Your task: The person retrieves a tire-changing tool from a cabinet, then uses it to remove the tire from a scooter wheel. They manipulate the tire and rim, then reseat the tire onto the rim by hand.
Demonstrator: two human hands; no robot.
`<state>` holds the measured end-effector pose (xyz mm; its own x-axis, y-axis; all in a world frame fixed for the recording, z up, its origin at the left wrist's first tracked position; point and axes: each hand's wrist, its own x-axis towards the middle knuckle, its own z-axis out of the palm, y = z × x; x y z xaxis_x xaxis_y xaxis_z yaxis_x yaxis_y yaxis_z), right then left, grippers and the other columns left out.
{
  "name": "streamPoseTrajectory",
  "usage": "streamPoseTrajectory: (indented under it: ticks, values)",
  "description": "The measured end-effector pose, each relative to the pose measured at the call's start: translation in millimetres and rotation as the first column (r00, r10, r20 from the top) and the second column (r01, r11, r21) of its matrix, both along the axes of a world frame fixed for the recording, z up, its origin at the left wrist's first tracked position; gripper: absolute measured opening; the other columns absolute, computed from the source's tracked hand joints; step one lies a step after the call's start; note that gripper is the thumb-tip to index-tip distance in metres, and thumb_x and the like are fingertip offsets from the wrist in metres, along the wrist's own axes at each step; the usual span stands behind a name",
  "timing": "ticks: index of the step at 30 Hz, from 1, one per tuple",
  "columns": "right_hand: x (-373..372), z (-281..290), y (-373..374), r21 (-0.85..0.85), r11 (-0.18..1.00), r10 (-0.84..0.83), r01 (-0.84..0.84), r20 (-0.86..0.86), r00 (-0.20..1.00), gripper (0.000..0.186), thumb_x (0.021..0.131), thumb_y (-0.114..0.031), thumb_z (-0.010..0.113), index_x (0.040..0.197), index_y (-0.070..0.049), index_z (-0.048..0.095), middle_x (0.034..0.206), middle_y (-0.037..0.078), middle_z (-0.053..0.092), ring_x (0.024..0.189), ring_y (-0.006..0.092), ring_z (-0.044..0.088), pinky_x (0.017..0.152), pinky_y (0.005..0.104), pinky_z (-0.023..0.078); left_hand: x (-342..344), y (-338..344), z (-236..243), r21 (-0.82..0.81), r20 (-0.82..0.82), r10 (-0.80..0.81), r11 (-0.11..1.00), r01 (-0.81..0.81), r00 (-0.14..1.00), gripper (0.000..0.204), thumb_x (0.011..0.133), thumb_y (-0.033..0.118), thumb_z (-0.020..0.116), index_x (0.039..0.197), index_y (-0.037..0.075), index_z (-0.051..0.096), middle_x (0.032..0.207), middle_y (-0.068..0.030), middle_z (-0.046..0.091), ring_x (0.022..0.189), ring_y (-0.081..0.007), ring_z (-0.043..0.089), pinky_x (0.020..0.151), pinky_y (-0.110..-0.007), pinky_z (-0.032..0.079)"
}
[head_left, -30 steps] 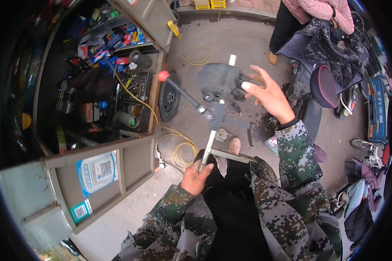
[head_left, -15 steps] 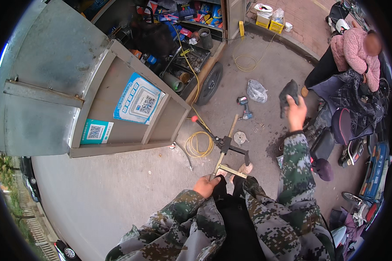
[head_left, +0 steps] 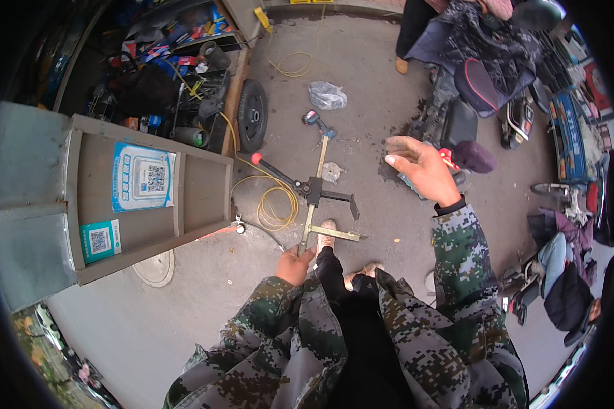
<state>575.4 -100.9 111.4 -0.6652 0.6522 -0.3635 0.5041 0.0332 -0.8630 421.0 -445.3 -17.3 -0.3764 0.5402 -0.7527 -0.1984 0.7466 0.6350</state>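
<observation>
My left hand point(head_left: 293, 264) is closed around the near end of a long bar clamp point(head_left: 314, 192). This tool has a pale metal bar, a black sliding block, a side jaw, and a black lever ending in a red ball knob point(head_left: 256, 157). Off to the right, my right hand point(head_left: 426, 170) is raised above the ground with its fingers stretched and thumb apart, holding nothing. A cordless drill point(head_left: 311, 117) lies by the clamp's far end. Beside the bar rests a round metal plate point(head_left: 331, 172).
A metal cart with an open door point(head_left: 205, 191) stands left, its inside full of tools and packets. Yellow hose point(head_left: 278, 213) coils near my left hand. A clear plastic bag point(head_left: 327, 95) lies farther off. Parked scooters point(head_left: 460, 123) and a person point(head_left: 416, 27) are at right.
The dark rag-like piece has left my right hand, and I cannot see where it lies. My left hand still holds the clamp. The view has turned toward the right.
</observation>
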Motion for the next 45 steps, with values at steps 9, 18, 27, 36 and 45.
streamPoseTrajectory:
  ticks: [9, 18, 27, 36, 45]
  values:
    - [310.9, -41.9, -78.3, 0.062, 0.874, -0.476, 0.482, -0.088, 0.875, 0.055, 0.096, -0.027, 0.078, 0.139, 0.005, 0.063, 0.136, 0.02, 0.07, 0.127, 0.0288, 0.066, 0.11, 0.0425, 0.05, 105.0, 118.0, 67.8, 0.189, -0.23, -0.543, 0.789, 0.584, 0.808, 0.027, 0.1, 0.025, 0.073, 0.1, -0.002, 0.069, 0.072, 0.0014, 0.058, 0.07, -0.0089, 0.049, 0.065, -0.032, 0.044]
    - [499.9, -60.4, -142.1, -0.119, 0.444, -0.893, 0.888, -0.135, 0.429, 0.05, 0.1, -0.023, 0.076, 0.138, 0.006, 0.061, 0.127, 0.017, 0.072, 0.118, 0.023, 0.07, 0.101, 0.0354, 0.055, 299.1, 246.1, 115.2, 0.167, -0.257, -0.851, 0.429, 0.888, 0.459, 0.028, 0.097, 0.024, 0.079, 0.091, -0.001, 0.068, 0.066, -0.0032, 0.054, 0.066, -0.008, 0.048, 0.059, -0.032, 0.043]
    - [583.1, -43.8, -50.0, -0.337, 0.219, -0.943, 0.916, -0.316, 0.109, 0.066, 0.11, -0.051, 0.052, 0.144, 0.005, 0.055, 0.122, 0.018, 0.072, 0.109, 0.0252, 0.072, 0.101, 0.038, 0.056, 400.4, 351.4, 75.7, 0.103, -0.618, -0.773, 0.102, 0.989, 0.144, 0.024, 0.09, 0.024, 0.079, 0.087, 0.005, 0.066, 0.076, -0.021, 0.066, 0.074, -0.0462, 0.065, 0.063, -0.052, 0.051]
    - [633.6, 11.9, 76.0, -0.686, 0.345, -0.939, 0.641, -0.243, 0.245, 0.096, 0.102, -0.082, 0.029, 0.132, 0.004, 0.058, 0.101, 0.022, 0.075, 0.092, 0.0326, 0.078, 0.082, 0.0388, 0.065, 417.9, 468.8, 51.7, 0.161, -0.768, -0.637, -0.086, 0.983, 0.07, 0.021, 0.078, 0.014, 0.079, 0.092, 0.008, 0.064, 0.084, -0.0147, 0.068, 0.083, -0.0401, 0.068, 0.07, -0.052, 0.053]
    - [670.0, 30.3, 170.1, -0.641, 0.43, -0.809, 0.636, 0.04, 0.587, 0.046, 0.108, -0.043, 0.058, 0.109, 0.001, 0.068, 0.105, 0.02, 0.076, 0.09, 0.0295, 0.078, 0.083, 0.0363, 0.062, 450.8, 536.8, 17.7, 0.179, -0.763, -0.623, 0.049, 0.983, 0.17, 0.018, 0.084, 0.016, 0.078, 0.087, 0.008, 0.063, 0.08, -0.0163, 0.067, 0.079, -0.042, 0.068, 0.069, -0.052, 0.053]
